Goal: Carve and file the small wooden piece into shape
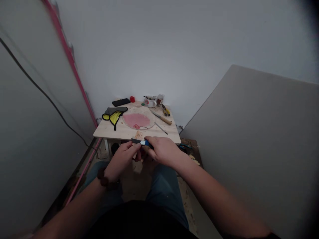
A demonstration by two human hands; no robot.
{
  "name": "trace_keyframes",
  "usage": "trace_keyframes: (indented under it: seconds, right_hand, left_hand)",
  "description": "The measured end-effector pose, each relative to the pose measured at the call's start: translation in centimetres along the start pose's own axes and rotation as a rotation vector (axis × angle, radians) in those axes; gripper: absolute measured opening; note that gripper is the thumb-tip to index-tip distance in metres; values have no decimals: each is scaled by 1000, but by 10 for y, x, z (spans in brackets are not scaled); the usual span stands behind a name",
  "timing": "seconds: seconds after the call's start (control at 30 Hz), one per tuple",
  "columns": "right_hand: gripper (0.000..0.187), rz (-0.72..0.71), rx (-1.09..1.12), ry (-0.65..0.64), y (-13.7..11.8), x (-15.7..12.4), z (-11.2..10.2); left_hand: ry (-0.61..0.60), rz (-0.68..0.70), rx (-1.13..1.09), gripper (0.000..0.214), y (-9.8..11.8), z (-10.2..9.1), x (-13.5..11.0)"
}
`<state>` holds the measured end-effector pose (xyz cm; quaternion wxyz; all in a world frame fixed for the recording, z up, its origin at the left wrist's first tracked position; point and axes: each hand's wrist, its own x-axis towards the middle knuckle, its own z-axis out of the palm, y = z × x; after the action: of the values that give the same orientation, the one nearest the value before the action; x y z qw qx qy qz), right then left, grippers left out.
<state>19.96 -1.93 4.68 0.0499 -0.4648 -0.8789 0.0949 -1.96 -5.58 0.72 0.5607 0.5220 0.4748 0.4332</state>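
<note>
My right hand (163, 150) is closed round the blue handle of a utility knife (144, 142), whose dark blade points left. Close by, my left hand (124, 155) has its thumb and fingers pressed together just under the blade. Whatever small thing it grips is hidden by the fingers and too dim to make out. Both hands meet in front of the near edge of a small pale wooden table (114, 134), above my lap. Light shavings (138, 134) lie on the table right beyond the blade.
On the table are a round pink-centred mat (137, 120), a grey and yellow cloth (115, 116), a black phone-like slab (121, 102), a white mug (150, 102), a jar (159, 99), a wooden-handled tool (165, 120), a thin rod (161, 128) and yellow-handled pliers (166, 111). Walls stand close around.
</note>
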Motion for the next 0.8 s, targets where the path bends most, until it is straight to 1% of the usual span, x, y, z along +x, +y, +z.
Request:
trace_keyframes:
  seconds: [0.1, 0.17, 0.3, 0.37, 0.43, 0.8]
  right_hand:
    - [38, -4, 19, -20, 0, 1, 1]
    - [39, -11, 2, -32, 0, 1, 0]
    - [41, -11, -47, -60, 1, 4, -5]
    - [41, -7, -70, -76, 2, 7, -7]
    - [41, -3, -98, -84, 4, 10, -7]
    - [44, -23, -115, -72, 16, 29, 4]
  left_hand:
    - [-3, -1, 23, 47, 7, 2, -1]
    - [-26, -15, 24, 47, 13, 3, -3]
    - [-46, 69, 97, 52, 20, 3, -5]
    - [-35, 95, 115, 51, 18, 3, -4]
    - [-22, 92, 130, 50, 15, 3, -3]
    - [59, -10, 135, 52, 3, -1, 3]
